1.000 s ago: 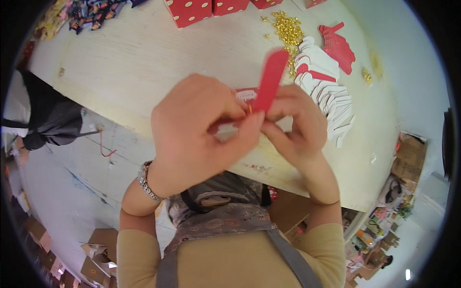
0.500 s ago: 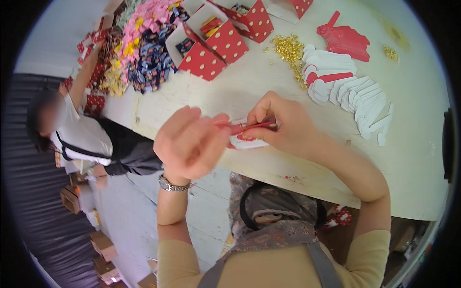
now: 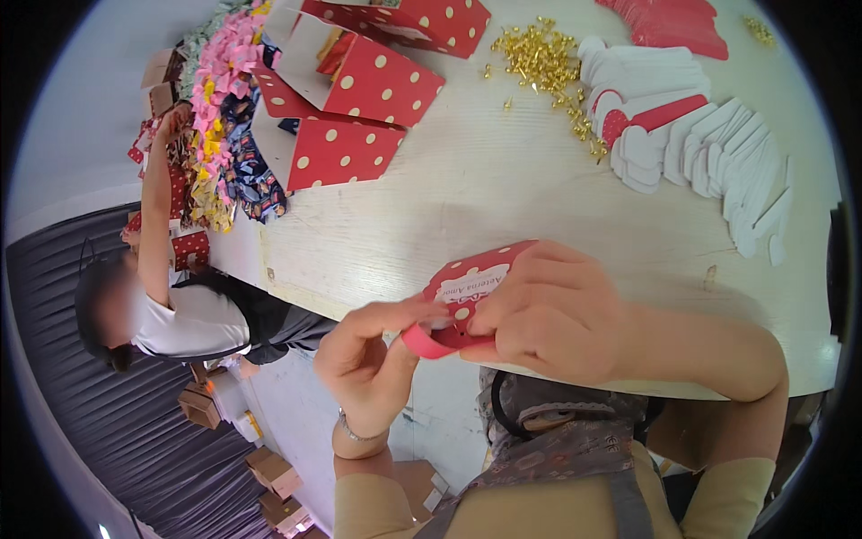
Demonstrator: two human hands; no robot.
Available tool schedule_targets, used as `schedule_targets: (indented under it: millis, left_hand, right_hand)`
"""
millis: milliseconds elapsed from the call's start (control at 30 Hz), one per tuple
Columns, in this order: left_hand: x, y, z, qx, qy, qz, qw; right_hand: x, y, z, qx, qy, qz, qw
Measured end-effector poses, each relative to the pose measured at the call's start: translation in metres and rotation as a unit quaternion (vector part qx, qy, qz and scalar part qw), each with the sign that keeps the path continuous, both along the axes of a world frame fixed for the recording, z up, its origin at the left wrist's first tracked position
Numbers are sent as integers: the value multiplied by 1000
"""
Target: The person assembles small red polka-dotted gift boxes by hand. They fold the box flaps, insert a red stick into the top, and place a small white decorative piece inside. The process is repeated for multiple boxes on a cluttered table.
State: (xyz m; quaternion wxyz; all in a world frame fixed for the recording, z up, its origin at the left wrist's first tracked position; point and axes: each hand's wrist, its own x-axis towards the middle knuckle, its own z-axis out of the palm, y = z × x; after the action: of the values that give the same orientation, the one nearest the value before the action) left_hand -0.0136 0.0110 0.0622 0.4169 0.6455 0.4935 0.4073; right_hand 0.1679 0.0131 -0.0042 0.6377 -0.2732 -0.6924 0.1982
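Note:
At the table's near edge I have a small red box [image 3: 488, 261] with pale dots and a white printed label between my hands. My right hand [image 3: 570, 314] is closed over its right side, fingers curled on it. Thumb and fingers of my left hand [image 3: 373, 350] pinch a curled red strip [image 3: 425, 343] at the near side of the box. The strip's right end runs under my right fingers, so I cannot tell how it joins the box.
Open dotted boxes [image 3: 346, 153] stand at the far left beside a heap of wrapped sweets [image 3: 251, 166]. Gold paper fasteners [image 3: 539, 56], white strips [image 3: 718, 153] and red strips [image 3: 673, 25] lie at the far right. A co-worker [image 3: 197, 310] reaches over the table at left.
My view has shifted, and both hands now sit lower in it. The box has turned so its dotted, labelled face shows. My left hand has come down from beside it onto the strip.

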Motion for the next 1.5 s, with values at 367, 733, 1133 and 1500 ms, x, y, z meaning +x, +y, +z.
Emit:
schedule_targets:
  millis: [367, 733, 1133, 1500]
  left_hand:
    - [3, 14, -4, -46, -49, 1, 998]
    - [-9, 12, -4, -23, -4, -91, 996]
    - [-10, 12, 0, -38, 21, -101, 994]
    - [-8, 14, 1, -128, -53, -69, 988]
  right_hand:
    - [-1, 2, 2, -25, -3, -6, 1000]
    - [-1, -1, 8, -53, -30, -25, 998]
    - [-2, -3, 10, -76, -28, -24, 996]
    - [-1, -3, 10, -78, -23, -19, 997]
